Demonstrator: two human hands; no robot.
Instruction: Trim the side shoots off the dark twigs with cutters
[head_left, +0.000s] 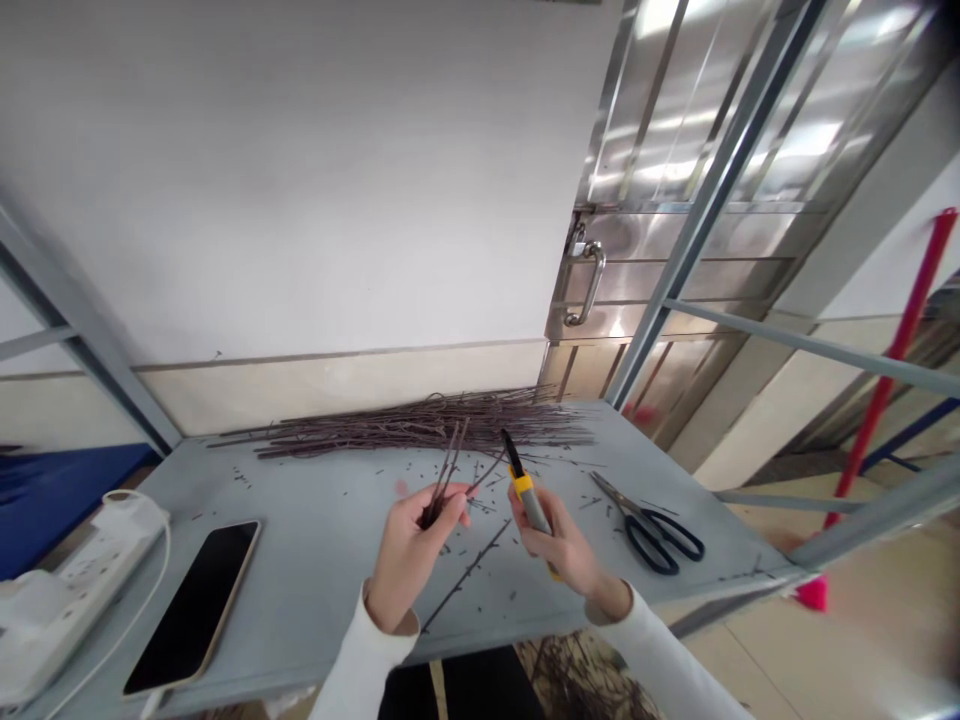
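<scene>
Left hand (409,560): fingers closed, gripping thin twigs (444,480).
Right hand (559,545): fingers wrapped around yellow-grey cutter (529,500), black tip up, near twigs.
Table (337,510) back edge: long twig pile (420,425).
Right edge: black-handled scissors (649,530).
Left edge: phone (195,605), power strip (82,590).

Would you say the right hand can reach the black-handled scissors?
Probably yes: the right hand is close beside the scissors, with only scattered twig bits between, though it holds a yellow-handled tool.
</scene>
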